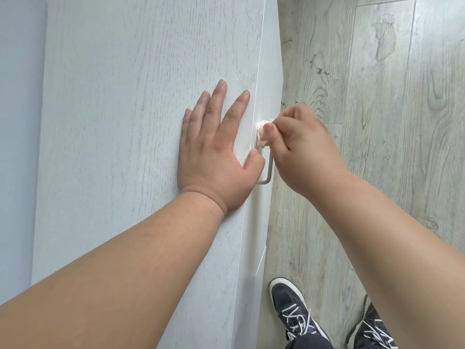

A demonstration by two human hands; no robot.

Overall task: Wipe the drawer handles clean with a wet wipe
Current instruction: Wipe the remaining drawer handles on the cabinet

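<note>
A pale metal drawer handle sticks out from the white drawer front just below the cabinet top's right edge. My right hand pinches a small bunched white wet wipe against the handle's far end, with the thumb on the wipe. My left hand lies flat on the whitish wood-grain cabinet top, fingers spread and straight, its thumb hanging over the edge beside the handle. Most of the handle's far part is hidden by the wipe and my right hand.
Grey wood-look floor fills the right side. My two dark lace-up shoes stand on it at the bottom, close to the cabinet front. A plain wall borders the cabinet top on the left.
</note>
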